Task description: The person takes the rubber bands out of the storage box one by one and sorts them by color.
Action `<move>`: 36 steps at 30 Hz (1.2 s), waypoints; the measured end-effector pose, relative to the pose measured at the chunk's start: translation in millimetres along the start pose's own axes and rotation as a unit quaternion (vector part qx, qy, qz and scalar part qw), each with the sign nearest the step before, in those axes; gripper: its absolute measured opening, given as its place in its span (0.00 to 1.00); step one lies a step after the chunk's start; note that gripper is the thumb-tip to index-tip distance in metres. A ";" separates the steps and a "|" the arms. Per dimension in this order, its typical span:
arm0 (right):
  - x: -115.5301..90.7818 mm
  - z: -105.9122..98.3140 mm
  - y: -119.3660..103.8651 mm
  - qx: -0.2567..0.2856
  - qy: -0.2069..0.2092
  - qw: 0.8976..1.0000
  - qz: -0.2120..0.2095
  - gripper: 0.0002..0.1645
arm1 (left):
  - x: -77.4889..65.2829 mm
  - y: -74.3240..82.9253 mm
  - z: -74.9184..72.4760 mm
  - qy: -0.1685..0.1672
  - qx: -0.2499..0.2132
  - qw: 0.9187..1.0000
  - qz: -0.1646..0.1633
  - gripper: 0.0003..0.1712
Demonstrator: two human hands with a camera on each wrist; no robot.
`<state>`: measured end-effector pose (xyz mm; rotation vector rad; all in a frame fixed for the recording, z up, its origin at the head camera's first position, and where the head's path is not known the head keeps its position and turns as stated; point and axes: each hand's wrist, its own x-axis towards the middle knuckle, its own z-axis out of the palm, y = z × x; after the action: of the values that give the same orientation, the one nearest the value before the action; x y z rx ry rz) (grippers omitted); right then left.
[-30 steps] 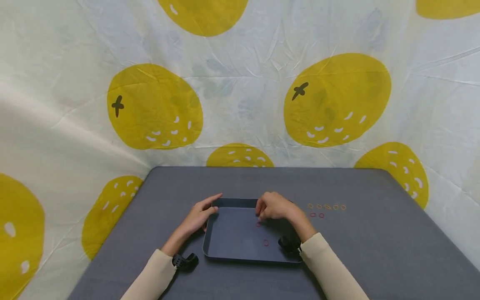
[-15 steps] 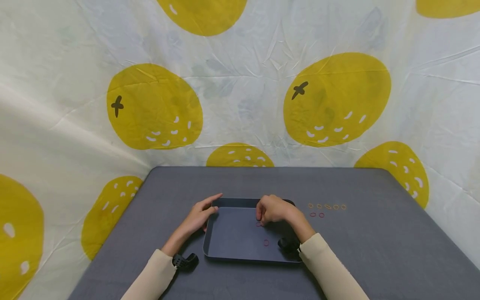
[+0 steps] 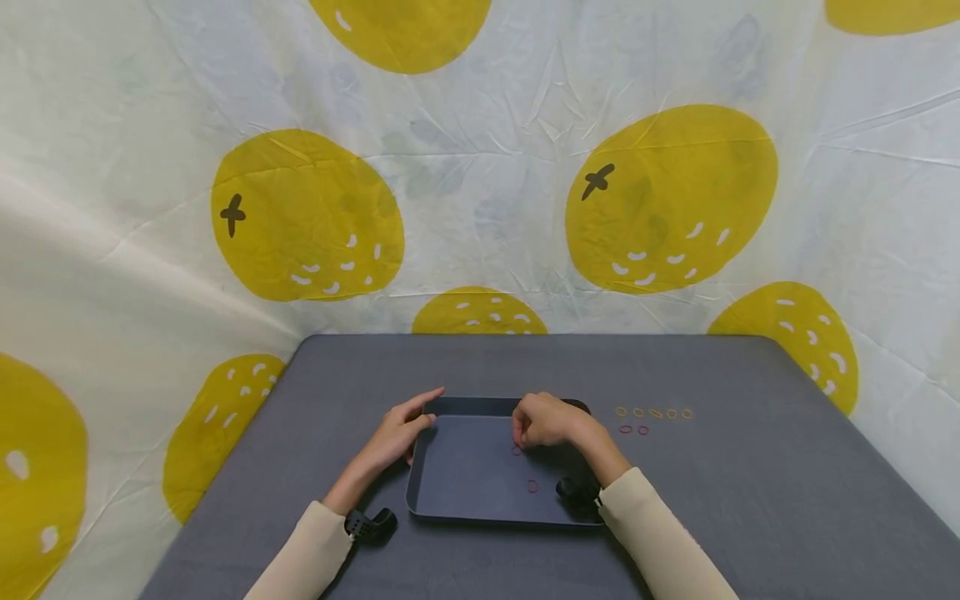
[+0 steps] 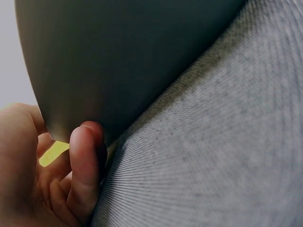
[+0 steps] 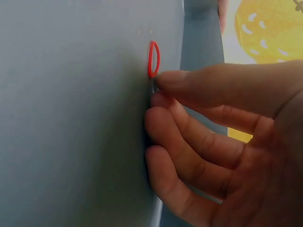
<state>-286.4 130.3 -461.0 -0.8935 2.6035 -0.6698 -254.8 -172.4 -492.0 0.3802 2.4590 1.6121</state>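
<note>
My left hand [image 3: 395,433] grips the left wall of a shallow dark grey tray [image 3: 465,514], thumb over the rim near the far corner. Curled fingertips [image 4: 84,156] press the wall's outside in the left wrist view. Inside the tray, my right hand [image 3: 545,419] reaches down with bent fingers. Thumb and forefinger pinch at the end of a small red rubber band [image 5: 158,59] by the tray floor; the exact contact is partly hidden. A second red rubber band [image 3: 532,486] lies on the tray floor closer to me.
Right of the tray, several yellow rubber bands [image 3: 656,413] lie in a row on the grey cloth-covered table [image 3: 750,500]. Two red rubber bands [image 3: 633,430] lie just in front of them. A white curtain [image 3: 480,208] with yellow fruit prints hangs behind the table.
My right hand has lowered slightly, its fingertips coming down to the red rubber band. The left hand and the tray stay in place.
</note>
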 end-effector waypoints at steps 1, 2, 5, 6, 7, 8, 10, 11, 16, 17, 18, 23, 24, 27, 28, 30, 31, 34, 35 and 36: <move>0.5 0.1 0.3 0.004 -0.002 1.000 -0.002 0.10 | 0.1 -0.3 0.0 0.000 0.000 1.000 -0.002 0.30; 0.9 0.2 0.6 0.007 -0.004 1.000 -0.003 0.09 | 0.3 -0.6 0.0 0.000 -0.001 1.000 -0.001 0.30; 2.3 0.5 1.5 0.018 -0.009 1.000 -0.006 0.06 | 0.6 -0.9 0.3 0.005 -0.004 1.000 -0.001 0.30; 2.5 0.6 1.6 0.021 -0.011 1.000 -0.007 0.05 | 0.6 -1.0 0.3 0.007 -0.005 1.000 -0.001 0.30; 2.4 0.8 1.6 0.024 -0.013 1.000 -0.008 0.06 | 0.5 -0.8 0.4 0.009 -0.004 1.000 0.000 0.30; 2.1 1.2 1.7 0.026 -0.013 1.000 -0.010 0.06 | 0.4 -0.7 0.5 0.010 -0.004 1.000 0.000 0.30; 1.4 1.4 1.3 0.029 -0.016 0.999 -0.014 0.07 | 0.2 -0.6 0.7 0.010 -0.003 1.000 -0.002 0.30; 1.2 1.4 1.1 0.029 -0.017 0.999 -0.015 0.07 | 0.2 -0.4 0.7 0.010 -0.002 1.000 -0.002 0.30; 1.3 0.5 0.6 0.021 -0.018 0.999 -0.018 0.08 | 0.4 1.0 -0.3 0.007 -0.003 1.000 -0.006 0.30; 1.4 0.4 0.7 0.018 -0.016 1.000 -0.018 0.09 | 0.4 1.5 -0.5 0.007 -0.003 1.000 -0.007 0.30; 1.4 0.3 0.8 0.016 -0.015 1.000 -0.020 0.09 | 0.3 2.0 -0.8 0.005 -0.002 1.000 -0.007 0.30; 0.2 0.8 0.7 0.013 -0.017 0.999 -0.032 0.08 | -2.0 3.2 -1.9 0.001 0.007 1.000 -0.004 0.31; 0.1 0.6 0.8 0.016 -0.019 0.999 -0.034 0.08 | -2.5 3.3 -2.1 0.000 0.007 1.000 -0.004 0.31; -0.7 -1.8 0.7 0.025 -0.021 0.999 -0.034 0.07 | -3.1 2.6 -2.3 0.000 0.008 1.000 -0.002 0.31; -0.8 -2.9 1.2 0.028 -0.020 0.999 -0.034 0.07 | -3.0 2.2 -2.4 0.000 0.006 1.000 -0.001 0.31; -1.9 -6.4 1.3 0.035 -0.016 0.999 -0.036 0.07 | -2.7 2.0 -2.3 0.002 0.004 1.000 -0.001 0.31; -2.4 -8.5 1.2 0.038 -0.013 0.998 -0.039 0.07 | -2.5 1.9 -2.3 0.002 0.004 1.000 0.000 0.31; -5.4 -14.1 0.1 0.047 -0.005 0.998 -0.046 0.06 | -2.4 1.8 -2.5 0.001 0.003 1.000 0.002 0.31; -6.9 -15.9 -0.9 0.051 -0.004 0.998 -0.049 0.06 | -2.6 1.8 -2.5 0.001 0.003 1.000 0.003 0.31; -8.4 -17.6 -1.9 0.056 -0.003 0.997 -0.052 0.05 | -2.7 1.6 -2.7 0.000 0.004 1.000 0.003 0.31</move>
<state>-286.5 140.1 -444.0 -0.9985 2.5011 -0.8299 -252.8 -175.0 -489.4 0.3881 2.4676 1.6057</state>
